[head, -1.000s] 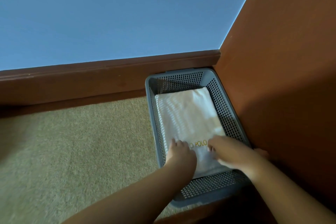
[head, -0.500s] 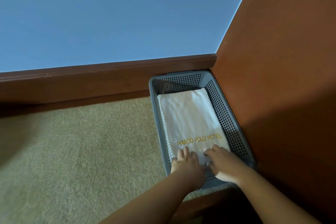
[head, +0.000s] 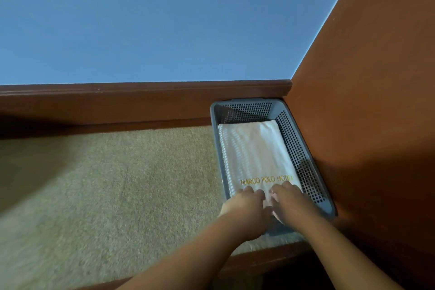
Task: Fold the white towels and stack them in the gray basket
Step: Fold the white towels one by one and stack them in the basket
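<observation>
**Folded towel in the basket, both hands flat on its near end**

The towel (head: 255, 155) lies folded inside the basket (head: 215, 139), long axis running from the basket's near wall to its far wall, gold lettering across the near end. The left hand (head: 244, 207) and right hand (head: 288, 202) rest side by side on the towel's near edge, fingers extended and flat, gripping nothing. Both are equally close; the bulk of the towel lies beyond the fingertips, toward the basket's far wall. Any smoothing stroke would probably run along that axis.

The basket sits in a corner, wooden panel (head: 376, 125) against its right side, a wooden ledge (head: 141, 101) behind, carpet (head: 106, 183) to its left.

Hidden: the towel's near edge and the basket's near wall beneath the hands; whether further towels lie under the top one; the lettering's last character, cut by the fold.
</observation>
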`<state>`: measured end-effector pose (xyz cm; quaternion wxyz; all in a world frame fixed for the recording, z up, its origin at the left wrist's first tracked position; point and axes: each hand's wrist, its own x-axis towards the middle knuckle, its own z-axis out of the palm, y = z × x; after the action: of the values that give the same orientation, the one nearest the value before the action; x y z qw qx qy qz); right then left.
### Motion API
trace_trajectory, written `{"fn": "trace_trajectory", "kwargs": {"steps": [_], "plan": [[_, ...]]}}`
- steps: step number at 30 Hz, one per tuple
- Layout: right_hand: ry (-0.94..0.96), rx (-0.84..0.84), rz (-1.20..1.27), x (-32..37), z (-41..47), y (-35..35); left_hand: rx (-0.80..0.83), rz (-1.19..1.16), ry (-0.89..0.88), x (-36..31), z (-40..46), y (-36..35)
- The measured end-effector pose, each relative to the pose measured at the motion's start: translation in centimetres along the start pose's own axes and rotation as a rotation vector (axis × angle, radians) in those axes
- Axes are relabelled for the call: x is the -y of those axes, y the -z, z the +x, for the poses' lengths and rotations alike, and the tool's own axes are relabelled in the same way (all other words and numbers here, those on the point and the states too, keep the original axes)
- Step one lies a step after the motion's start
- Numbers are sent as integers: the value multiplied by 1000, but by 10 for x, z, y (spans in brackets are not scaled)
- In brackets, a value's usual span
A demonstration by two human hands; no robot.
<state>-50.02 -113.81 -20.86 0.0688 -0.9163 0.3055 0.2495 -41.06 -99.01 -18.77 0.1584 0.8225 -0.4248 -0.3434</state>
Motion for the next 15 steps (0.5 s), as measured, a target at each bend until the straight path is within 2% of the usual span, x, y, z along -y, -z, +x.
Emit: {"fn": "trace_trajectory", "kwargs": {"steps": [4,8,15], "plan": [[196,-242,239,68,-11,18,-341,-91,35,68,-62,34],[454,-437,287,166,-23,37,-513,-34,266,157,-144,65],[807,-348,179,364,-58,70,-807,-86,652,287,-301,107]]}}
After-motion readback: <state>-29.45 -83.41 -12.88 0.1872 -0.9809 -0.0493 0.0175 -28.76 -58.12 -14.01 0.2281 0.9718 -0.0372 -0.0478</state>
